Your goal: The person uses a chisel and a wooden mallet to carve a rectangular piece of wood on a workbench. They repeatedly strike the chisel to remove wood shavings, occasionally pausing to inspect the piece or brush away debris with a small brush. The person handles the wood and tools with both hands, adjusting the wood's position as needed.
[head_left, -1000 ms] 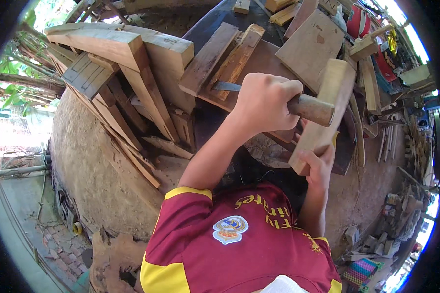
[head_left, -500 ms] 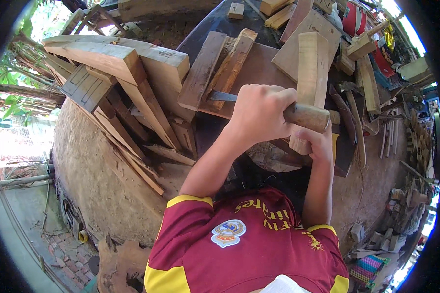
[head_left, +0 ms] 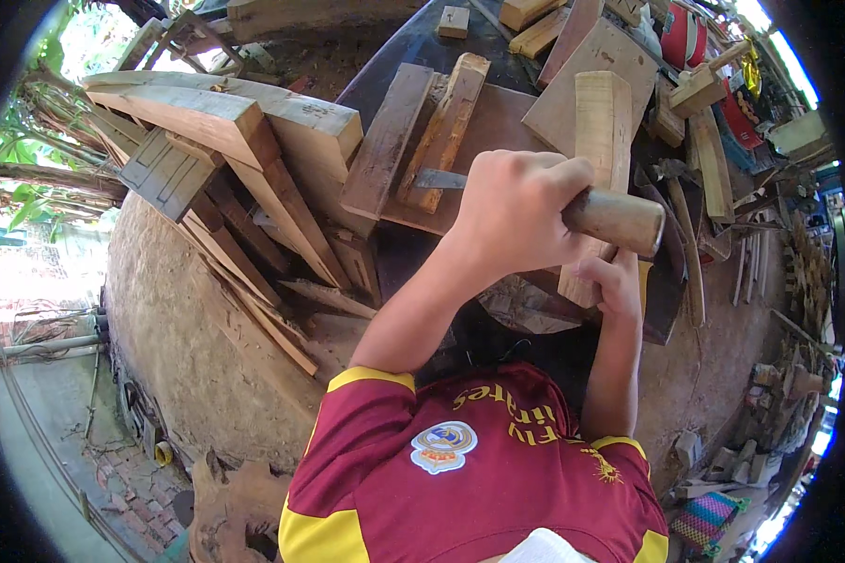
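My left hand (head_left: 516,211) is shut on a tool with a round wooden handle (head_left: 620,220); its flat metal blade (head_left: 437,178) sticks out to the left. The hand is lifted close to the camera, above a dark work surface (head_left: 394,272). My right hand (head_left: 620,281) grips the lower end of a pale wooden board (head_left: 601,122), which stands roughly upright just behind the tool's handle. The board's lower part is hidden by the handle and my fingers. A red and yellow shirt (head_left: 460,469) fills the bottom of the view.
Thick timber beams (head_left: 207,122) and dark slats lean in a pile at the left. Brown planks (head_left: 413,141) lie ahead. A wooden mallet (head_left: 709,80), offcuts and sticks are scattered at the right on bare earth (head_left: 742,310). A woven bag (head_left: 704,516) sits at the lower right.
The pale board has swung from a rightward tilt to nearly upright and shifted a little left. My left hand with the tool has come up closer to the camera.
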Demonstrator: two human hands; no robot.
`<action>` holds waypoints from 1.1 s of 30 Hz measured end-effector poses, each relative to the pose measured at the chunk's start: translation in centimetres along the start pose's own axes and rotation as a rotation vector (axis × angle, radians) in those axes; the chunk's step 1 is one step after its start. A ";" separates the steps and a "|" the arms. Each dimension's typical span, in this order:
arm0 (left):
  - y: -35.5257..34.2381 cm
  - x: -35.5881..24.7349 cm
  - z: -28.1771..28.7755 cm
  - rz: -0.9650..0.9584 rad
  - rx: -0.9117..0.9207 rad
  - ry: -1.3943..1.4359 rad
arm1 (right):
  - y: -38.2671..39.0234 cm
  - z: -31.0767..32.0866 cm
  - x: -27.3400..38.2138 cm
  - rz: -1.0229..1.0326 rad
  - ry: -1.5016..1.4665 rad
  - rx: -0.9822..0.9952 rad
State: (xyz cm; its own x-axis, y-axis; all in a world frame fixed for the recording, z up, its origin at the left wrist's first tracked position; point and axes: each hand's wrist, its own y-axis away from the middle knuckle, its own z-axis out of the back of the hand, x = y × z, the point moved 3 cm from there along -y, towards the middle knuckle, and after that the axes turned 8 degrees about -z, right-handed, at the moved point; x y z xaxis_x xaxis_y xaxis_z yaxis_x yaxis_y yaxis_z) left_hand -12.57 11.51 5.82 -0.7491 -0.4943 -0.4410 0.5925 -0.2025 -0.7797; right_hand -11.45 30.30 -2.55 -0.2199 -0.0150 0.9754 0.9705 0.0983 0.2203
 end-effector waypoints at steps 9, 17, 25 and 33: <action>-0.2 2.0 -0.8 -0.001 -0.103 0.041 | -0.2 0.6 -0.5 -0.049 0.046 -0.023; -0.1 2.4 -0.6 0.038 -0.054 0.010 | -0.3 1.0 -0.9 -0.041 0.041 -0.007; 0.0 2.2 -0.7 0.094 0.001 -0.025 | -0.5 0.3 1.0 0.056 0.213 -0.051; 0.4 1.3 0.1 0.077 -0.043 0.024 | -7.2 -5.9 6.0 0.113 -0.125 0.284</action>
State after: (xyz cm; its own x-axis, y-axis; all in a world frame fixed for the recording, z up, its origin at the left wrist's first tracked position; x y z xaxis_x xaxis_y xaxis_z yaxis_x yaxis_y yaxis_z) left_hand -13.29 10.71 4.96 -0.7090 -0.4865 -0.5104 0.6357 -0.1278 -0.7613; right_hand -19.22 23.67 1.72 -0.1399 0.1322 0.9813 0.9268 0.3663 0.0828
